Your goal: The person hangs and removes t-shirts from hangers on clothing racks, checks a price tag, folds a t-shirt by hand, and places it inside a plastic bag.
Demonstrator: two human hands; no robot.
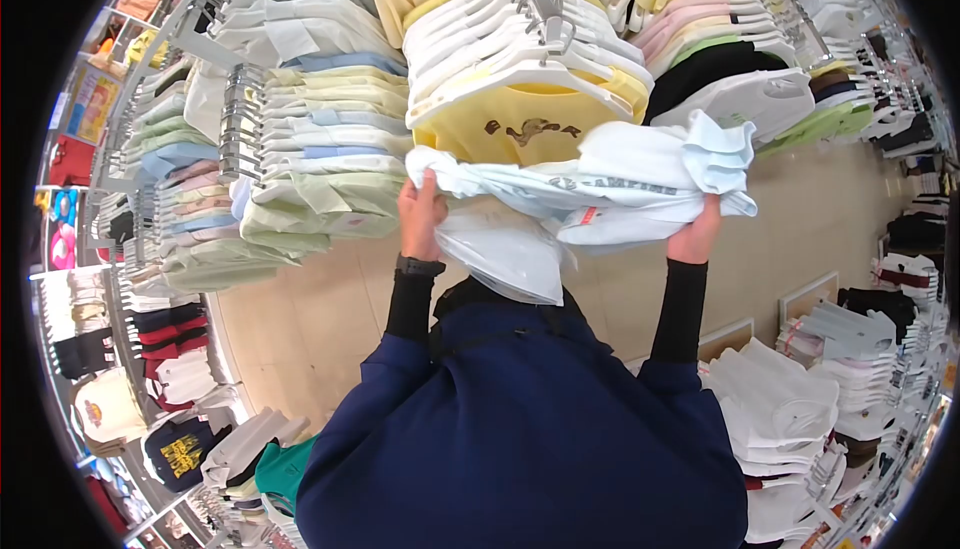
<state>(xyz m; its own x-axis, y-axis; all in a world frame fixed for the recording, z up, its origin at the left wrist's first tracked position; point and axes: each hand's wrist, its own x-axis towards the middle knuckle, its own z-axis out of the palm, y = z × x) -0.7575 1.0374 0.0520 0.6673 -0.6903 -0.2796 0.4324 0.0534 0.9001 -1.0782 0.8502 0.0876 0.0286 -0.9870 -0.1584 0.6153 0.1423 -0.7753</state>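
A pale blue T-shirt [625, 179] with grey lettering is stretched between my two hands, bunched up and partly folded. My left hand [422, 214] is closed on its left end, with the thumb up on the cloth. On the other side, my right hand [695, 234] grips the right end from below, its fingers mostly hidden by fabric. A whitish see-through plastic bag [505, 254] hangs below the shirt beside my left hand; whether that hand also holds it, I cannot tell. Just beyond the shirt hangs a yellow T-shirt [520, 114] with a brown print.
White hangers [500, 59] crowd the rail in front of me. Pastel shirts [330, 139] hang to the left, a black shirt [715, 74] to the right. White garments [775, 399] stand on a low rack at my lower right. Beige floor tiles [300, 319] show between the racks.
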